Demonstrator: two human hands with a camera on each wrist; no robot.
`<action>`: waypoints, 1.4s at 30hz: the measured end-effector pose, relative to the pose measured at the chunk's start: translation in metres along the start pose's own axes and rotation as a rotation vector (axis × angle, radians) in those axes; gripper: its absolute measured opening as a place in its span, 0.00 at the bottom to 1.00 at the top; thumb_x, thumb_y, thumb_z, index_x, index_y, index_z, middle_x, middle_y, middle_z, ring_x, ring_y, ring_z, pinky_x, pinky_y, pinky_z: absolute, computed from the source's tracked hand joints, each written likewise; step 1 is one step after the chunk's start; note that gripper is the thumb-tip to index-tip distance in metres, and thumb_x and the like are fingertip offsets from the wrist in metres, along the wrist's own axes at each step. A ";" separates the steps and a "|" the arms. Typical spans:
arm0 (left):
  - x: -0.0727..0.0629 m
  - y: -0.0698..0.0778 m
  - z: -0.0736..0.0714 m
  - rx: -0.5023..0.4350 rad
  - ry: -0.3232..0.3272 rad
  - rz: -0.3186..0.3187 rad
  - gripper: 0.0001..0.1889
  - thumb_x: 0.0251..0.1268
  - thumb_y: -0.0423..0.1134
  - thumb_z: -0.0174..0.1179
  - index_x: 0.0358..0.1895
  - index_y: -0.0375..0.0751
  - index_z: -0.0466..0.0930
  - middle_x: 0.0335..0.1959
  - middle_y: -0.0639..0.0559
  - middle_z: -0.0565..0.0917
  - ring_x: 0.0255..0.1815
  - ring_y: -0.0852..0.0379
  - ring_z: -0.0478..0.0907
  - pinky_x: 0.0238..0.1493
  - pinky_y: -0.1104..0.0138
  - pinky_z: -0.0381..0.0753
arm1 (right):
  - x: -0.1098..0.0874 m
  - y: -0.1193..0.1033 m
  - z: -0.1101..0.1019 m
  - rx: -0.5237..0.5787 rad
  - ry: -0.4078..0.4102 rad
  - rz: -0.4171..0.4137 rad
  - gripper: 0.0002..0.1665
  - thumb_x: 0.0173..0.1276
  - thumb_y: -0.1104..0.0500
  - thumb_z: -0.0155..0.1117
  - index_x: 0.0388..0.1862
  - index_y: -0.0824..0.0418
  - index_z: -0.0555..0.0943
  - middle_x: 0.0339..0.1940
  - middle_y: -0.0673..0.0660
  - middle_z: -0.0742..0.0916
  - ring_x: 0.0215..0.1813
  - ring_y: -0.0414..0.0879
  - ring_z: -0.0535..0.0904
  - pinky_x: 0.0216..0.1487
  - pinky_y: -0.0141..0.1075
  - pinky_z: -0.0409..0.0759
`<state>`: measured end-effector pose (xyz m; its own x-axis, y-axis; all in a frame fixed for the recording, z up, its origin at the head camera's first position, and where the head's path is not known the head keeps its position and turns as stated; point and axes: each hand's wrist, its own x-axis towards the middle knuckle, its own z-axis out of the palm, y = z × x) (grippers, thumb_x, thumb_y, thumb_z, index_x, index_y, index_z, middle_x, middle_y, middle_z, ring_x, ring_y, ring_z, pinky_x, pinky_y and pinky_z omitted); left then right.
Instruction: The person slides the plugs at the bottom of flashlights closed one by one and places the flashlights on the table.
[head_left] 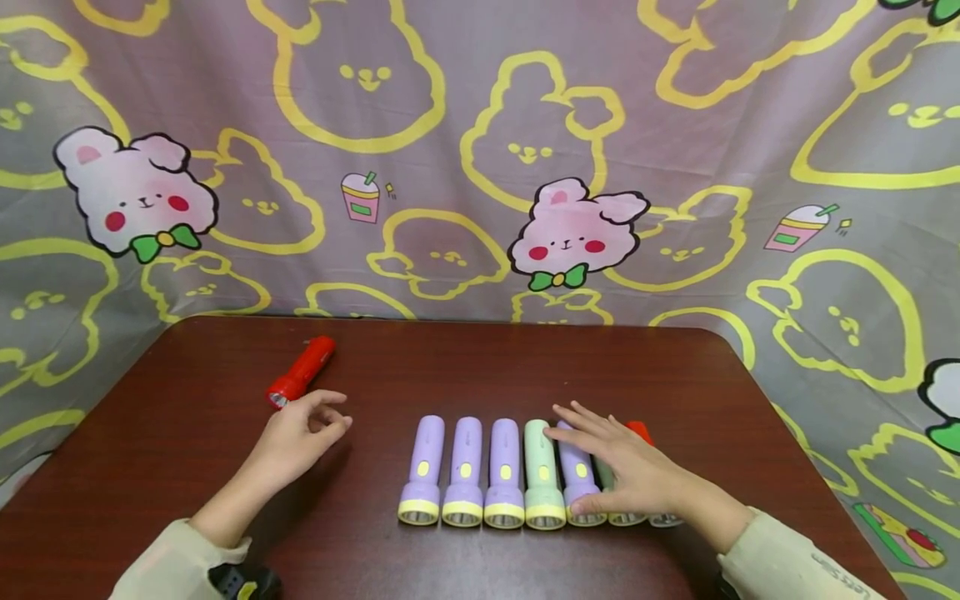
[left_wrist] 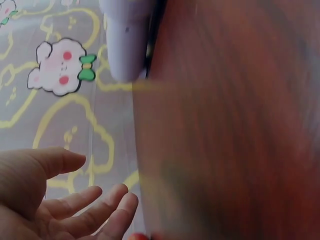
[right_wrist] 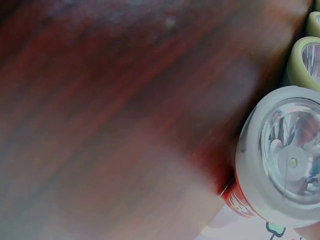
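Observation:
Several flashlights lie side by side in a row on the table. Three purple ones come first, including the leftmost purple flashlight (head_left: 423,467), then a light green flashlight (head_left: 542,467) and another purple flashlight (head_left: 576,467). Farther right, a green one and a red flashlight (head_left: 640,430) are mostly hidden behind my right hand (head_left: 630,467). That hand spreads its fingers over the row's right part; whether it touches them I cannot tell. My left hand (head_left: 296,437), fingers loosely bent and holding nothing, hovers just in front of a separate red flashlight (head_left: 303,371).
The dark brown table (head_left: 375,367) has its back edge against a patterned curtain (head_left: 450,167). In the right wrist view, the red flashlight's pale-rimmed lens (right_wrist: 285,155) appears beside a yellow-rimmed flashlight head (right_wrist: 298,65).

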<state>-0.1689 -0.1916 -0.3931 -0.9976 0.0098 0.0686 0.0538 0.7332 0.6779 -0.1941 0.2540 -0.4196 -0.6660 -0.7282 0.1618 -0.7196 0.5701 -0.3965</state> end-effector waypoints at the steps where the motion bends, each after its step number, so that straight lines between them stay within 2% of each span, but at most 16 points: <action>1: 0.002 -0.002 -0.004 0.011 0.008 0.000 0.20 0.65 0.39 0.65 0.57 0.34 0.78 0.38 0.46 0.86 0.34 0.55 0.82 0.35 0.66 0.78 | 0.000 0.000 0.000 0.000 0.000 -0.001 0.52 0.54 0.27 0.69 0.75 0.42 0.67 0.81 0.54 0.63 0.78 0.67 0.57 0.63 0.77 0.60; 5: 0.010 -0.006 -0.017 0.047 0.055 0.005 0.20 0.65 0.38 0.64 0.57 0.32 0.78 0.40 0.41 0.87 0.35 0.50 0.83 0.35 0.64 0.79 | 0.000 0.000 0.000 0.005 -0.002 0.000 0.51 0.54 0.27 0.69 0.75 0.42 0.66 0.80 0.54 0.64 0.78 0.67 0.57 0.63 0.77 0.59; 13: 0.033 -0.025 -0.040 0.090 0.224 0.011 0.17 0.66 0.35 0.62 0.56 0.31 0.79 0.43 0.35 0.87 0.41 0.41 0.84 0.36 0.66 0.77 | 0.000 0.000 0.001 0.008 -0.007 0.003 0.51 0.54 0.27 0.68 0.75 0.42 0.66 0.80 0.55 0.64 0.78 0.67 0.57 0.62 0.77 0.59; 18: 0.047 -0.034 -0.049 0.097 0.265 0.007 0.18 0.66 0.35 0.61 0.56 0.30 0.78 0.45 0.33 0.87 0.43 0.38 0.84 0.35 0.68 0.77 | -0.002 -0.001 0.001 0.011 -0.002 0.005 0.51 0.54 0.27 0.69 0.75 0.42 0.67 0.79 0.57 0.65 0.78 0.67 0.58 0.63 0.77 0.59; 24: 0.059 -0.044 -0.050 0.100 0.242 -0.002 0.20 0.66 0.35 0.62 0.57 0.28 0.77 0.47 0.31 0.85 0.45 0.36 0.83 0.36 0.65 0.79 | -0.003 0.000 0.000 0.014 -0.002 0.009 0.51 0.54 0.28 0.69 0.75 0.42 0.67 0.79 0.58 0.65 0.78 0.67 0.58 0.63 0.77 0.59; 30: 0.071 -0.056 -0.050 0.114 0.197 0.000 0.23 0.65 0.37 0.64 0.59 0.27 0.75 0.48 0.29 0.84 0.46 0.34 0.83 0.42 0.53 0.83 | -0.001 -0.001 0.000 0.009 0.001 0.003 0.51 0.54 0.27 0.68 0.75 0.43 0.67 0.79 0.58 0.65 0.77 0.68 0.58 0.63 0.77 0.59; 36: 0.076 -0.064 -0.048 0.133 0.106 -0.051 0.27 0.68 0.41 0.63 0.62 0.24 0.71 0.51 0.27 0.82 0.51 0.32 0.80 0.50 0.45 0.80 | -0.001 -0.001 0.001 0.003 -0.004 0.003 0.51 0.54 0.27 0.68 0.75 0.42 0.67 0.79 0.58 0.65 0.77 0.68 0.57 0.63 0.77 0.59; 42: 0.078 -0.066 -0.046 0.130 0.041 -0.104 0.30 0.68 0.44 0.62 0.65 0.24 0.68 0.54 0.26 0.80 0.53 0.32 0.77 0.52 0.44 0.79 | 0.000 -0.001 0.000 0.002 -0.001 -0.002 0.52 0.54 0.27 0.68 0.75 0.43 0.67 0.79 0.58 0.65 0.77 0.68 0.57 0.62 0.77 0.60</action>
<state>-0.2485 -0.2704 -0.3991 -0.9947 -0.0963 0.0349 -0.0580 0.8107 0.5826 -0.1932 0.2534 -0.4195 -0.6641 -0.7298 0.1621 -0.7209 0.5677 -0.3975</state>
